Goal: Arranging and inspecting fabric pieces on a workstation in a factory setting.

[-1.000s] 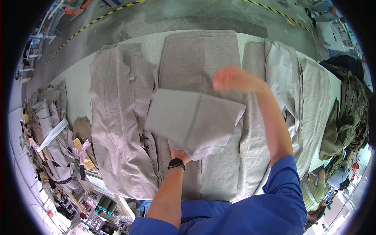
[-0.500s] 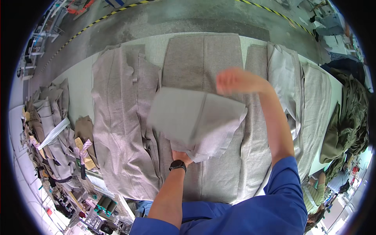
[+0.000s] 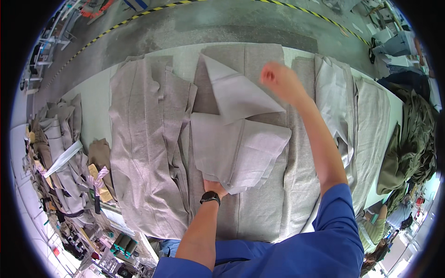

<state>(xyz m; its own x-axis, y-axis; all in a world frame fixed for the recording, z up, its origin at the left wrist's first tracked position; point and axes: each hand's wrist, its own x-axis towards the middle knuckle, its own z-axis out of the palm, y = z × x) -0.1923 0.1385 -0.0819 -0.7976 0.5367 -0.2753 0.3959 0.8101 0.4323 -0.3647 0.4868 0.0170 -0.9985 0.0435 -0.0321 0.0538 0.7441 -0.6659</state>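
My left hand (image 3: 214, 187), with a black watch on the wrist, holds a small stack of grey fabric pieces (image 3: 238, 150) by its near edge; the fingers are hidden under the cloth. Beyond the stack, a lighter grey fabric piece (image 3: 241, 92) lies at a slant, one corner pointing away from me. To the right of that piece, my right hand (image 3: 278, 81) is raised with the fingers curled closed, apart from the cloth. No cloth shows in it. Below everything lies a long grey-brown fabric panel (image 3: 264, 204) with a lengthwise seam line.
More long panels lie at the left (image 3: 134, 153) and right (image 3: 373, 120) of the pale table (image 3: 90, 88). Dark olive garments (image 3: 408, 134) are heaped at the far right edge. Folded grey cloth (image 3: 67, 116) is piled at the left. Another person (image 3: 373, 231) is at lower right.
The lighter piece now lies spread beyond the stack; the blurred top layer has settled. My right hand has lifted slightly away from me, still closed. My left hand has stayed put.
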